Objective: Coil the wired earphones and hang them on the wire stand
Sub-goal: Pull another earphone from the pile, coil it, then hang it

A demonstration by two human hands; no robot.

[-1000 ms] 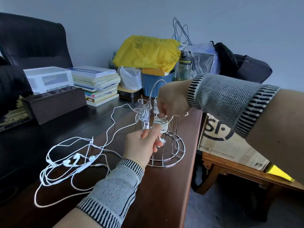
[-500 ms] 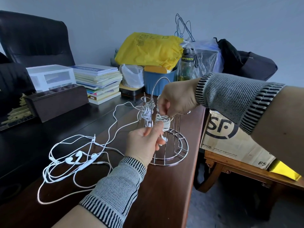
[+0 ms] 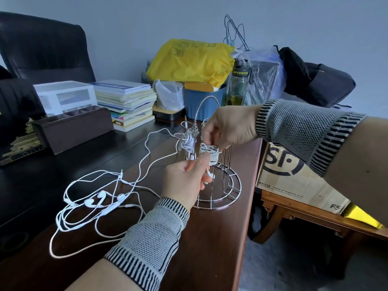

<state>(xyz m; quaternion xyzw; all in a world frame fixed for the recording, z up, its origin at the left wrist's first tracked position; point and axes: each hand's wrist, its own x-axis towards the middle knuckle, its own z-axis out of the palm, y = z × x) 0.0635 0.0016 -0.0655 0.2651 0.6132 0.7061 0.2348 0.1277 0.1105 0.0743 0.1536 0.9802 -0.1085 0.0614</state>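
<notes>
— Several loose earphones [image 3: 92, 201] lie tangled on the tabletop [image 3: 205, 238], well to the left of both hands. Should they wait?

— Yes, I'd say so. Finish the one in hand first. The left hand [image 3: 184, 183] has its thumb and fingers curled onto the lower end of the coiled bundle [image 3: 210, 153], with an earbud [image 3: 211, 175] dangling just under the fingertips.

— And another coil [image 3: 188, 141] hangs just left of it?

— It does, already up on the wire stand [image 3: 218, 185], its plug sticking up above. Keep the new bundle from brushing it; I judge that a snag would loosen both.

— What about the right hand [image 3: 228, 129]?

— It comes in from above, fingertips pinching the top of the bundle against one of the stand's upright loops. Whether the coil is fully hooked on, I can't tell; the fingers cover the spot.

— So how to do it well?

— Keep the turns squeezed tight with the lower hand while the upper one seats the coil over the wire. Let go from below only once it seems to hang by itself. The stand looks light, so push downward, not sideways toward the tabletop edge just to the right.
</notes>
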